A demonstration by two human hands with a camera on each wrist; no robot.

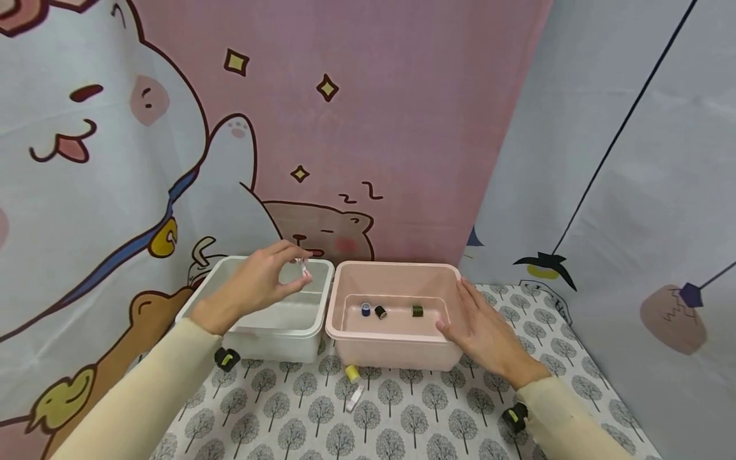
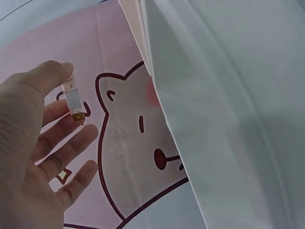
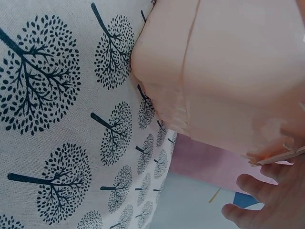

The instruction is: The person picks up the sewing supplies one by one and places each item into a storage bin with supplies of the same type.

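Note:
My left hand [image 1: 261, 278], above the white bin [image 1: 270, 345], pinches a small measuring tape [image 2: 72, 98] between thumb and forefinger. It is a white strip with printed marks and a brass-coloured end; the other fingers are spread. At the right end of the pink bin [image 1: 397, 354], my right hand [image 1: 485, 329] holds the rim, fingers along the outside and thumb over the inside. The right wrist view shows the fingertips [image 3: 245, 183] by the rim, the thumb hidden. Inside the pink bin lie a blue thread spool [image 1: 365, 309], a black one [image 1: 381, 312] and a green one [image 1: 417, 311].
Both bins stand side by side against a printed curtain [image 1: 402, 128]. On the tree-patterned tablecloth [image 1: 339, 441] in front of the pink bin lie a yellow spool [image 1: 352, 373] and a small white piece [image 1: 354, 398].

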